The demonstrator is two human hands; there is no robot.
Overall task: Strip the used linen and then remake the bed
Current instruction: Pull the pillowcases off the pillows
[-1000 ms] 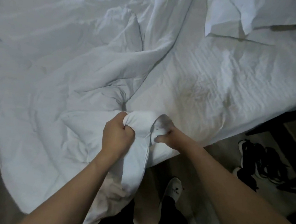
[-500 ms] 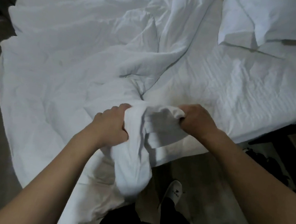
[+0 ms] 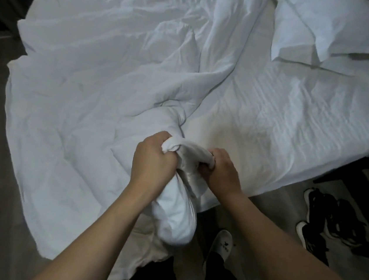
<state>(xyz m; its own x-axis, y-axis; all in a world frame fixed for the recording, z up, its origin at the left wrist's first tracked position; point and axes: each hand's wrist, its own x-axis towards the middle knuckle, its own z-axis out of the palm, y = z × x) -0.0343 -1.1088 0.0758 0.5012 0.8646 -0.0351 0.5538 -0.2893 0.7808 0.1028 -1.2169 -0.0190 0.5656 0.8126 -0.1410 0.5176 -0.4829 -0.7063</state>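
Note:
A crumpled white duvet [image 3: 89, 79] covers the left half of the bed and hangs over its near edge. Its near corner is bunched into a thick roll [image 3: 176, 212] that droops toward the floor. My left hand [image 3: 152, 159] grips the top of that bunched corner in a fist. My right hand [image 3: 221, 171] grips the loose fabric edge right beside it, knuckles up. The bed's right half shows a bare white mattress pad [image 3: 295, 119] with a faint stain near my hands. A white pillow [image 3: 322, 29] lies at the far right.
Dark floor runs along the left and the near side of the bed. A pair of black sneakers [image 3: 334, 221] lies on the floor at the right. My foot in a white sock [image 3: 221, 244] stands just below the hanging corner.
My hands have drawn closer together on the duvet corner, and the right hand has regripped the fabric edge nearer the left. The view has shifted left and back slightly.

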